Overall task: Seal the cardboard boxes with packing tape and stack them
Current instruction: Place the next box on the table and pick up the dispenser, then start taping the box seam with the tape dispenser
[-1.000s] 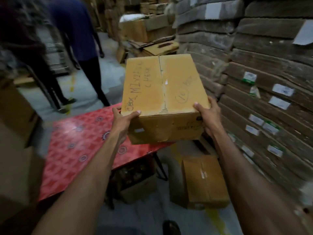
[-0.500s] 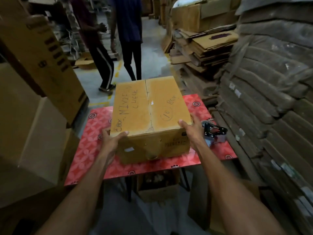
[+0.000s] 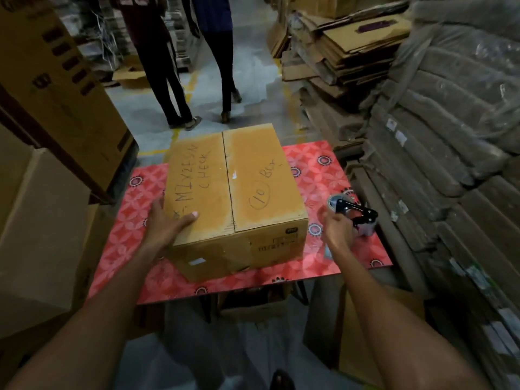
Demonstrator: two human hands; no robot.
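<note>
Cardboard box [image 3: 233, 198] sits mid-worktop [image 3: 337, 175], seam running 12 to 6, apparently untaped. Left hand [image 3: 166, 223] at its 8 o'clock corner, fingers straight, thumb flat on the lid. Right hand [image 3: 337, 229] at the tape dispenser [image 3: 356, 215], 3 o'clock; blurred, so cannot tell its grip. Box judged stiff, moderately heavy: hold opposite bottom edges, not flaps.

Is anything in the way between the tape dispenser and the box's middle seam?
Nothing visible. The tape dispenser sits right of the box on the table, at the right hand; the left hand rests left of the seam.
</note>
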